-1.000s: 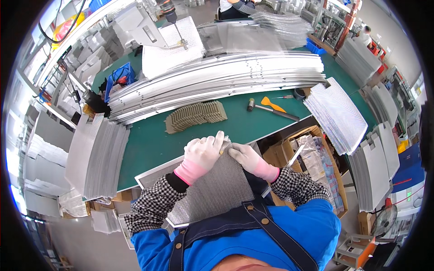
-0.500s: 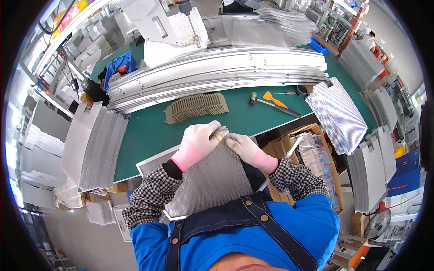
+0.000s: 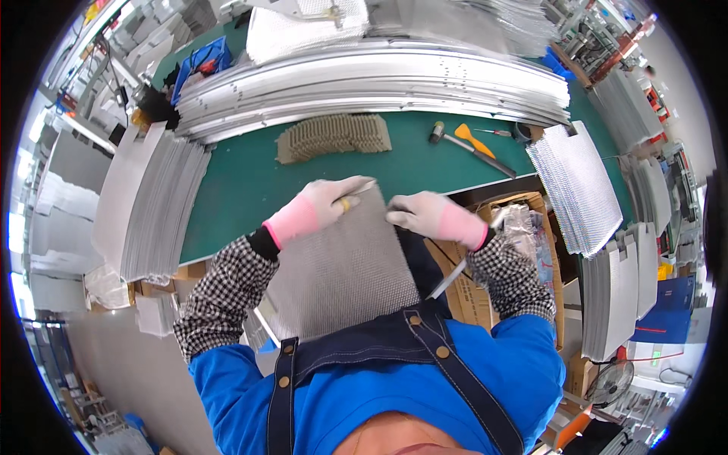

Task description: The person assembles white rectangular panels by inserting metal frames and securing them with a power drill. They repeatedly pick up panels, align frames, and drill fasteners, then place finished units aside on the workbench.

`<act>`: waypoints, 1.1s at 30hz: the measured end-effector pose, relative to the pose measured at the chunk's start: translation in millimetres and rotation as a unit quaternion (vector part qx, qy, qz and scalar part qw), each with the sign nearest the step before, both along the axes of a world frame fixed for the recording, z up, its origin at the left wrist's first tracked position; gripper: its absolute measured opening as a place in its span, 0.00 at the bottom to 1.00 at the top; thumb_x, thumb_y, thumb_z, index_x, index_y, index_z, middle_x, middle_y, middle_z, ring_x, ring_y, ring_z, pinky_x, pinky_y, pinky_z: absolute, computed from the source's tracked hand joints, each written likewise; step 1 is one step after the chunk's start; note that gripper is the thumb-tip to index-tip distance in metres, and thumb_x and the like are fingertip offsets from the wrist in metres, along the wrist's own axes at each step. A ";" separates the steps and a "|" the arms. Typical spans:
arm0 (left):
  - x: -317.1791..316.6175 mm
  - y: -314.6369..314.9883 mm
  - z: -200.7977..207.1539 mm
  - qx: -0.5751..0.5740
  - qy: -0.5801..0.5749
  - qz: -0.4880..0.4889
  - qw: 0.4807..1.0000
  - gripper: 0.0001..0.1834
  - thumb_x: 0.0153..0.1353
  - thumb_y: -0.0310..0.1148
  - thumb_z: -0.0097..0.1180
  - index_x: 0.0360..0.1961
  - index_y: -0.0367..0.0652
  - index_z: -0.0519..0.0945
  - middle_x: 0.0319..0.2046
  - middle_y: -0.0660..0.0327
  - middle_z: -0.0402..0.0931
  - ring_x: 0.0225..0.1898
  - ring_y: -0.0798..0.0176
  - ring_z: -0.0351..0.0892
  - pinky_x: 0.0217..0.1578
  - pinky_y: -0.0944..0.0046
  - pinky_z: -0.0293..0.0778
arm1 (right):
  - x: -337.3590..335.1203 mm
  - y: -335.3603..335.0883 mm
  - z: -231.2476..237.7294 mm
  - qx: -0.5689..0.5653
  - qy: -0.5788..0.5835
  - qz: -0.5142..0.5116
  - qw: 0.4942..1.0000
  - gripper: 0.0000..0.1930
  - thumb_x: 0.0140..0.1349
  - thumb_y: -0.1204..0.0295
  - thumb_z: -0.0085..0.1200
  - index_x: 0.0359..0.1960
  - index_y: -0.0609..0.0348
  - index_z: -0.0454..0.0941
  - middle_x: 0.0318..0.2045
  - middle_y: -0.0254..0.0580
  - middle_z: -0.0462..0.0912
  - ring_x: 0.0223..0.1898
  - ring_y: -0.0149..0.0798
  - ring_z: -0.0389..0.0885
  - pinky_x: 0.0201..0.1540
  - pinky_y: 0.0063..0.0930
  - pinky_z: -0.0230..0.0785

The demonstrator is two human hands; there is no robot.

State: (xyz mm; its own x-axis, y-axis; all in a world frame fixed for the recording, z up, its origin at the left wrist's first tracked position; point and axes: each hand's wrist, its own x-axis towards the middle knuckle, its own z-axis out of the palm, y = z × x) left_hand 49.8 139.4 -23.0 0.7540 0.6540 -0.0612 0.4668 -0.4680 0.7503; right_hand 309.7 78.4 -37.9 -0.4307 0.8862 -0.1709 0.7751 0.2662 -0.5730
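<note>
A grey fine-mesh metal sheet (image 3: 345, 265) lies in front of my body, its far end reaching over the green table. My left hand (image 3: 330, 205), in a white glove with a pink cuff, grips the sheet's far edge near the top; a yellow band shows on one finger. My right hand (image 3: 428, 214), gloved alike, is just off the sheet's far right corner. Its fingers are curled together, and whether they pinch something is hidden. A thin white strip (image 3: 449, 279) sticks out beside the sheet's right edge.
On the green table (image 3: 243, 178) sit a row of brownish corrugated pieces (image 3: 334, 138), a hammer (image 3: 474, 150), an orange scraper (image 3: 472, 138) and a screwdriver (image 3: 497, 133). Long metal strips (image 3: 371, 80) lie behind. Mesh panels are stacked left (image 3: 152, 205) and right (image 3: 580, 189). An open carton (image 3: 466, 292) stands right.
My hands were together at the sheet's far corner and are now apart, the right one moved rightward. The sheet shows more of its face, and the view has tilted downward.
</note>
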 end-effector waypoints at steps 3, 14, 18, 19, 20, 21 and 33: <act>-25.6 10.2 -33.9 -0.014 -0.006 0.067 0.998 0.22 0.70 0.34 0.53 0.62 0.37 0.76 0.52 0.46 0.82 0.53 0.48 0.83 0.57 0.58 0.74 | 70.5 54.2 10.7 0.085 -0.150 -0.089 0.981 0.21 0.68 0.49 0.49 0.47 0.49 0.83 0.43 0.47 0.86 0.49 0.49 0.85 0.53 0.44 0.77; -56.7 7.8 -41.7 -0.109 0.049 0.207 0.971 0.22 0.73 0.40 0.53 0.61 0.37 0.78 0.47 0.48 0.84 0.48 0.52 0.84 0.52 0.58 0.75 | 122.4 26.7 -8.1 0.185 0.026 -0.314 0.931 0.12 0.69 0.66 0.54 0.38 0.65 0.79 0.27 0.56 0.80 0.33 0.56 0.83 0.37 0.43 0.75; -85.4 -26.3 -41.2 -0.057 0.018 0.281 0.958 0.24 0.74 0.36 0.51 0.67 0.40 0.72 0.52 0.50 0.82 0.50 0.55 0.82 0.55 0.60 0.73 | 107.8 -71.4 -52.1 -0.149 0.059 0.018 0.987 0.18 0.67 0.56 0.57 0.37 0.62 0.85 0.35 0.47 0.88 0.41 0.48 0.87 0.49 0.39 0.78; -91.1 -28.9 -43.7 -0.042 0.004 0.277 0.960 0.24 0.73 0.35 0.50 0.68 0.40 0.70 0.53 0.50 0.82 0.51 0.56 0.82 0.56 0.61 0.73 | 82.3 -88.7 -46.7 -0.232 0.052 0.003 0.971 0.19 0.67 0.56 0.56 0.41 0.61 0.86 0.36 0.47 0.88 0.43 0.49 0.87 0.53 0.39 0.77; -98.7 -31.3 -44.2 -0.031 -0.011 0.266 0.963 0.25 0.73 0.34 0.50 0.69 0.40 0.69 0.54 0.50 0.81 0.52 0.57 0.81 0.57 0.62 0.73 | 81.6 -93.0 -50.9 -0.235 0.056 0.036 0.970 0.19 0.68 0.56 0.55 0.42 0.61 0.85 0.37 0.47 0.88 0.43 0.49 0.86 0.54 0.39 0.76; -103.7 -32.0 -45.0 -0.017 -0.028 0.253 0.967 0.26 0.73 0.32 0.50 0.70 0.40 0.68 0.55 0.50 0.80 0.53 0.57 0.80 0.57 0.63 0.72 | 84.7 -95.1 -60.0 -0.235 0.059 0.065 0.968 0.20 0.68 0.56 0.54 0.43 0.61 0.85 0.37 0.46 0.88 0.44 0.50 0.86 0.56 0.40 0.76; -17.8 18.2 0.4 0.061 0.175 0.068 0.980 0.22 0.66 0.44 0.57 0.52 0.40 0.84 0.45 0.46 0.84 0.48 0.44 0.82 0.52 0.52 0.76 | 178.7 153.6 -45.6 0.018 -0.343 -0.283 0.896 0.19 0.60 0.59 0.61 0.49 0.57 0.84 0.49 0.53 0.86 0.53 0.53 0.84 0.56 0.44 0.76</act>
State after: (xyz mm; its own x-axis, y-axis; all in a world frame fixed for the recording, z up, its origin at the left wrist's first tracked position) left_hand 32.0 157.5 -22.6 0.6062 0.7654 -0.2160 0.7501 -0.4600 0.4751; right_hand 488.4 232.0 -83.6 0.2840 0.9399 -0.1896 0.9582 -0.2713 0.0904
